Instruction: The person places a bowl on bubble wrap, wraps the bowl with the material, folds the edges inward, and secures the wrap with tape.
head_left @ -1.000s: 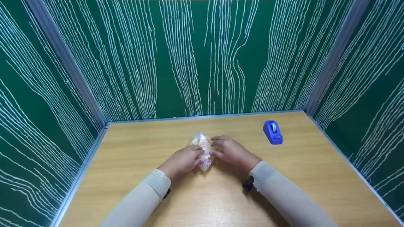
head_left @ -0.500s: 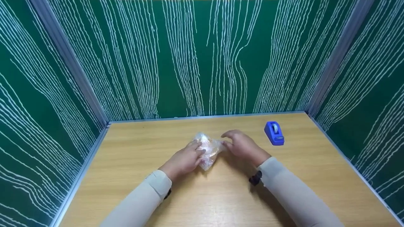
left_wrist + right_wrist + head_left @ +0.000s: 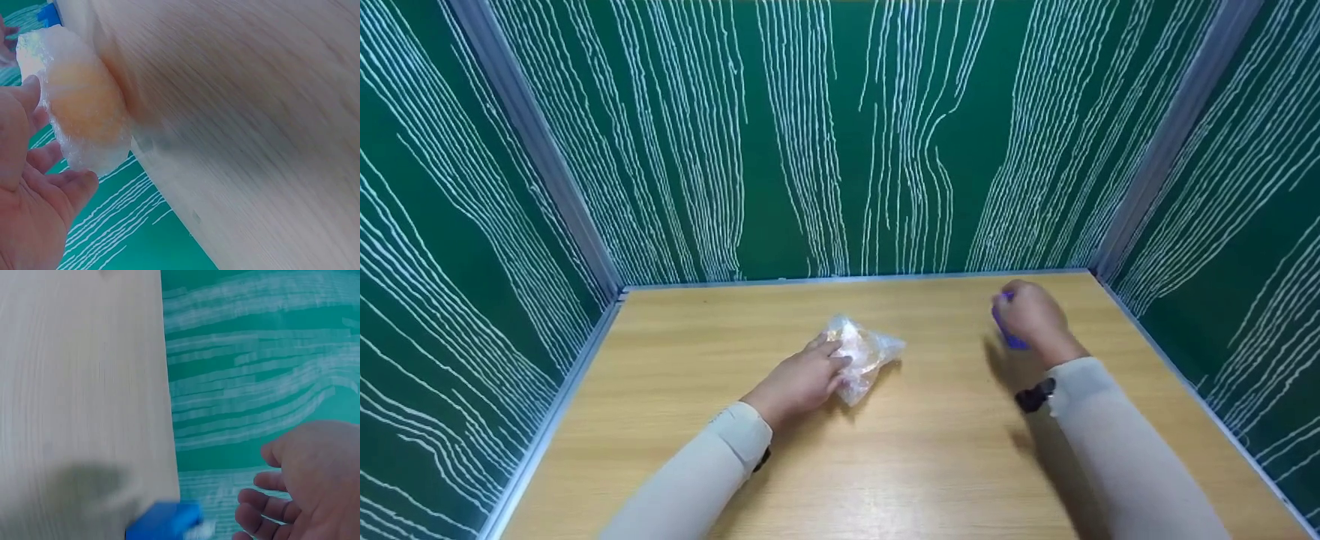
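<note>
A bundle of clear bubble wrap (image 3: 859, 356) with something orange-tan inside lies on the table, its loose flap pointing right. My left hand (image 3: 801, 376) holds its left side; in the left wrist view thumb and fingers press the wrapped bundle (image 3: 84, 107) from two sides. Over at the right, my right hand (image 3: 1033, 319) hovers above the blue tape dispenser (image 3: 1011, 337) and partly hides it. From the right wrist view, the dispenser (image 3: 164, 522) appears apart from the right hand (image 3: 304, 489), whose fingers are loosely bent with nothing between them.
The wooden table (image 3: 840, 480) is enclosed by green walls (image 3: 780, 150) with white wavy lines and grey corner posts (image 3: 547, 150). A black wrist strap (image 3: 1036, 395) sits below the right sleeve.
My right hand has let go of the wrap's right end and moved right to the tape dispenser. The wrap's flap has spread rightward. My left hand stays on the bundle.
</note>
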`<state>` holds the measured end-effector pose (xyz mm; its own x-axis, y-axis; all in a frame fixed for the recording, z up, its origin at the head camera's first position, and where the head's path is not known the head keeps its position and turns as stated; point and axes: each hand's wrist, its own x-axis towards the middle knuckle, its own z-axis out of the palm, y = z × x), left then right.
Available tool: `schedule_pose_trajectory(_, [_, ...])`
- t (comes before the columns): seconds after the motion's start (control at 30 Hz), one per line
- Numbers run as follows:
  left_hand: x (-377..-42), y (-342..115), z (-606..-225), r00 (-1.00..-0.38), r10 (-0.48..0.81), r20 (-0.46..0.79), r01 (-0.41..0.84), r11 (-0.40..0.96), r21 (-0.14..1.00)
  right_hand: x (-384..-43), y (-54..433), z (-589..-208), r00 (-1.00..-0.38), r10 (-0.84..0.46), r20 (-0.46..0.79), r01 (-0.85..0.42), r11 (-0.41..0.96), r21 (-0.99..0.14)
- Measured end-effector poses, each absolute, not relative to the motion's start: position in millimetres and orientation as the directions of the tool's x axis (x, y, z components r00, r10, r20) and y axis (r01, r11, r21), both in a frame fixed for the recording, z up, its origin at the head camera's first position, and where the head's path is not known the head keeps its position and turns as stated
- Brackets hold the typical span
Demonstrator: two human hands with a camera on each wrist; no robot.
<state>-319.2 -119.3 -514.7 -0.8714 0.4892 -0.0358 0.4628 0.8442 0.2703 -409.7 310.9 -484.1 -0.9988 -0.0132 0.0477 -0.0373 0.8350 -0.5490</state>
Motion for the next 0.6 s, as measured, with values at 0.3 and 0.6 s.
schedule_pose_trajectory(0.3, [-320, -120, -517, -0.851, 0.524, -0.001, 0.512, 0.832, 0.211, -405, 356, -499, -0.930, 0.148, -0.336, 0.339, 0.699, -0.630])
schedule_pose_trajectory(0.6, [-320, -118, -516, -0.862, 0.505, -0.025, 0.487, 0.842, 0.233, -398, 359, -509, -0.919, 0.135, -0.370, 0.363, 0.655, -0.663])
